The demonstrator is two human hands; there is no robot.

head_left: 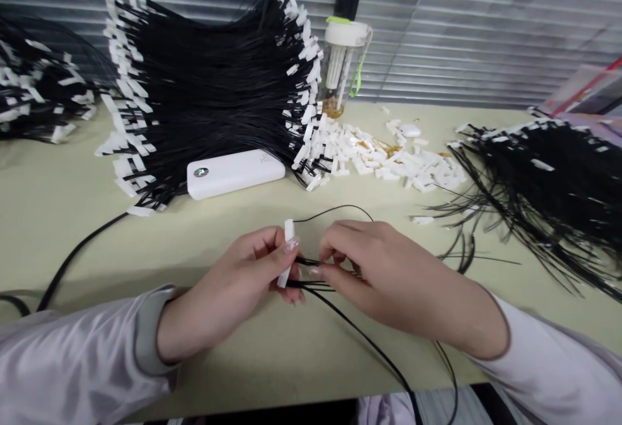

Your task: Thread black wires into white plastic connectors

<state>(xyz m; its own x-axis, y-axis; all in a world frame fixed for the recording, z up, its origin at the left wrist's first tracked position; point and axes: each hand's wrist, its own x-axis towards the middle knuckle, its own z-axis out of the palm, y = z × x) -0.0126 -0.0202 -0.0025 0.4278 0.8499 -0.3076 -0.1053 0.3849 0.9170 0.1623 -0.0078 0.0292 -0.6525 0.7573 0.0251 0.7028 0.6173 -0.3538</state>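
Observation:
Between the thumb and fingers of my left hand (247,263) is a white plastic connector housing (288,237), standing nearly upright in the view. Several thin black wires (335,311) run from its right side. My right hand (379,269) pinches some of these wires just right of the housing, thumb against forefinger. One thin wire arcs from the housing's top end toward the back of my right hand. The wires' far parts pass under my right hand and hang past the table's front edge. My right fingers partly hide the wire tips.
Behind my hands lies a big stack of black wires (208,81) with white connectors at both ends. A white power bank (238,173) leans before it. Loose white housings (389,162) are scattered near a clear bottle (340,56). More black wires (544,179) lie right, another bundle (39,94) left.

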